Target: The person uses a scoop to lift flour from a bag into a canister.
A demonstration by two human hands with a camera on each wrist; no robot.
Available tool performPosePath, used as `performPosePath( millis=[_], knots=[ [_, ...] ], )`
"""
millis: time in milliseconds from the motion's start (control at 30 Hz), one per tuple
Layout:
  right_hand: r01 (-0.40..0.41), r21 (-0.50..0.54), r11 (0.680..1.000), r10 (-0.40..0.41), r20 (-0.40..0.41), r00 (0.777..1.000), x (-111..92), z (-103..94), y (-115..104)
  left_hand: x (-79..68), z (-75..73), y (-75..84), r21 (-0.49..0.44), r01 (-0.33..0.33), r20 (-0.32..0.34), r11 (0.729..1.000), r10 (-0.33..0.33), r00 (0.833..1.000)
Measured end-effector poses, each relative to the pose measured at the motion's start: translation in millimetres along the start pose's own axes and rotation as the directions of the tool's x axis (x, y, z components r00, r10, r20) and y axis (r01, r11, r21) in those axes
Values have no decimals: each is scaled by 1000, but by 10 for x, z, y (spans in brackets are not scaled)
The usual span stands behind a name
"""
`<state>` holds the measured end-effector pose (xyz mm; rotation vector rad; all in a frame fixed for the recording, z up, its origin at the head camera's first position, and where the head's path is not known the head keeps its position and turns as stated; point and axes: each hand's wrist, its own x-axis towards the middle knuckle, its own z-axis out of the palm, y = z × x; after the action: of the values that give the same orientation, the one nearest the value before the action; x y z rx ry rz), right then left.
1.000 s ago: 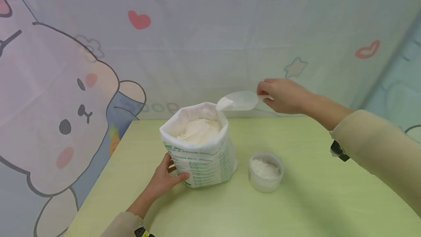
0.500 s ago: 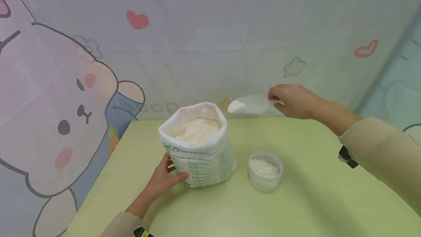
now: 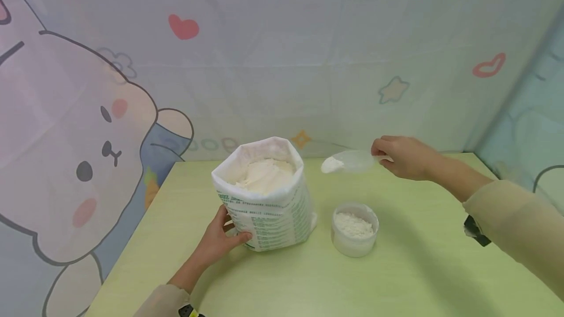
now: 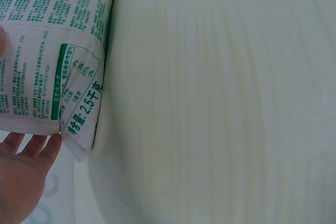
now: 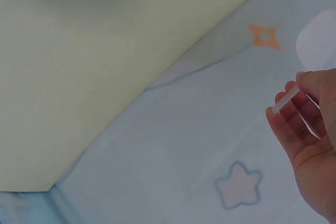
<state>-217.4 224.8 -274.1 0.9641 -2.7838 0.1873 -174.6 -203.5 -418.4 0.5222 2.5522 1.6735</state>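
My right hand (image 3: 407, 158) pinches the handle of a translucent scoop (image 3: 359, 161), held above the table with white powder at its tip. In the right wrist view, the thumb and fingers close on the handle (image 5: 286, 99). Below the scoop stands a round translucent tub (image 3: 354, 244), filled with white powder. To its left is an opened white bag of flour-like powder (image 3: 282, 224) with green print, its top rolled back. My left hand (image 3: 216, 241) grips the bag's lower left corner, thumb in front. The left wrist view shows several fingertips (image 4: 50, 150) at the bag's edge.
Everything stands on a pale green table (image 3: 282, 287). A cloth backdrop (image 3: 282, 62) with a cartoon figure, hearts and stars hangs behind its far edge and along the left side.
My right hand has carried the scoop right and down, away from the bag's mouth toward the space above the tub. The left hand and the bag stay in place.
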Motion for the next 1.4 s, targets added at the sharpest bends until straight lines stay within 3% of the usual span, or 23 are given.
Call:
performPosePath(
  millis=[367, 700, 1033, 1400],
  knots=[
    [35, -23, 999, -35, 19, 999, -155, 177, 69, 6, 1, -30, -1, -10, 0, 1000, 10, 1000],
    [52, -40, 998, -50, 53, 997, -247, 244, 88, 79, 9, -318, 1, -10, -23, 1000, 10, 1000],
    [121, -188, 975, -110, 69, 992, -298, 236, 93, 83, 17, -322, 2, -27, -27, 1000, 27, 999],
    [171, -278, 945, -150, 95, 984, -278, 184, 48, 86, 11, -307, -4, -9, -18, 1000, 9, 1000]
  ],
)
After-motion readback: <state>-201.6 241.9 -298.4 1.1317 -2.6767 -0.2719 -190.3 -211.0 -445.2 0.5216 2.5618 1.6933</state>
